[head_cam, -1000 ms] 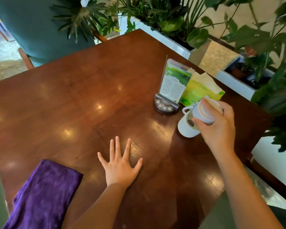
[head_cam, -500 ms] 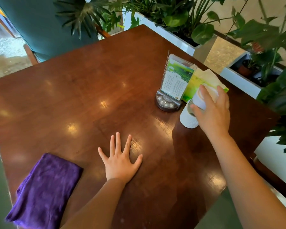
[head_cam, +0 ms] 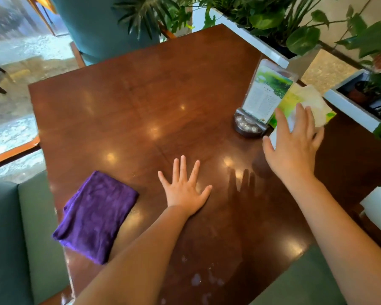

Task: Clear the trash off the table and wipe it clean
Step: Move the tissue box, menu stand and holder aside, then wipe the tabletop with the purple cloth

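Note:
My left hand lies flat on the dark wooden table, fingers spread and holding nothing. My right hand hovers with its fingers apart over a white mug. The hand hides most of the mug, leaving only a white sliver at its left edge and between the fingers. What is inside the mug is hidden. A folded purple cloth rests near the table's left front edge, a short way left of my left hand. Pale smears mark the tabletop close to me.
A clear menu stand on a round call-button base stands just left of the mug. A green and yellow tissue pack lies behind it. White planters with leafy plants line the far right edge. Green seats flank the table.
My right hand has set the small white cup down into the mug and opened, its fingers now spread above it. The view has tilted toward the table. My left hand has stayed flat.

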A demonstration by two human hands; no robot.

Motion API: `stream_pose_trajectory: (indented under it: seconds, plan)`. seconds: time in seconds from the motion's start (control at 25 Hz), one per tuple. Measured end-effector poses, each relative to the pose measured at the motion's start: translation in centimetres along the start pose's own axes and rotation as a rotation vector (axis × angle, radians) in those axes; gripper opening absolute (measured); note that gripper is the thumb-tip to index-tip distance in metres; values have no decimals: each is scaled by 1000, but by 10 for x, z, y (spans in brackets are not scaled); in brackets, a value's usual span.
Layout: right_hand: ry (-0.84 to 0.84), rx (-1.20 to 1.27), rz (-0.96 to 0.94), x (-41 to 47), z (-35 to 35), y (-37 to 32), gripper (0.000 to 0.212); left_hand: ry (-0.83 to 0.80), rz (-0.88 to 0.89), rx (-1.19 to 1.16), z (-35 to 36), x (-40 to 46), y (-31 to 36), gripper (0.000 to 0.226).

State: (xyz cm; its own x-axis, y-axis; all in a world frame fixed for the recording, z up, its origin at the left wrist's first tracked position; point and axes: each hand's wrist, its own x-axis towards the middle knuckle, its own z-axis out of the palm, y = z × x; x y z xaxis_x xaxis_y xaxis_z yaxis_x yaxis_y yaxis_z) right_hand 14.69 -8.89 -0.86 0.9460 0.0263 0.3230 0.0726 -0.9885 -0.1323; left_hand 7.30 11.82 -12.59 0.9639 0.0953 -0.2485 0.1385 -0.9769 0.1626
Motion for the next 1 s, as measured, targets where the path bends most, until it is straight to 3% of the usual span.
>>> stream_pose_trajectory:
  seconds: [0.08, 0.16, 0.24, 0.32, 0.36, 0.4, 0.56, 0.68, 0.8, 1.0]
  plan:
    - [-8, 58, -109, -17, 6, -35, 58, -105, 32, -94, -12, 1, -4, 76]
    - [-76, 138, -168, -36, 16, -70, 56, -63, 70, -331, -30, -4, -15, 71]
    - [-145, 247, -245, -53, 26, -110, 51, 211, 84, -518, -54, -26, -43, 58]
    - [-205, 364, -407, -69, 36, -151, 45, 504, 41, -441, -66, -59, -88, 42]
    - [-249, 408, -516, -76, 42, -174, 44, 561, -2, -381, -67, -77, -115, 38]
    - [-313, 436, -627, -83, 47, -195, 44, 537, -45, -323, -64, -94, -139, 38]
    - [-586, 379, -913, -108, 76, -259, 53, 166, -134, -206, -37, -138, -195, 50]
    - [-686, 316, -935, -115, 92, -274, 54, 142, -159, -219, -26, -139, -199, 63]
    - [-621, 399, -887, -118, 92, -274, 42, 232, -198, -274, -25, -138, -199, 54]
    - [-319, 511, -913, -129, 81, -270, 16, 374, -249, -378, -26, -138, -195, 25]
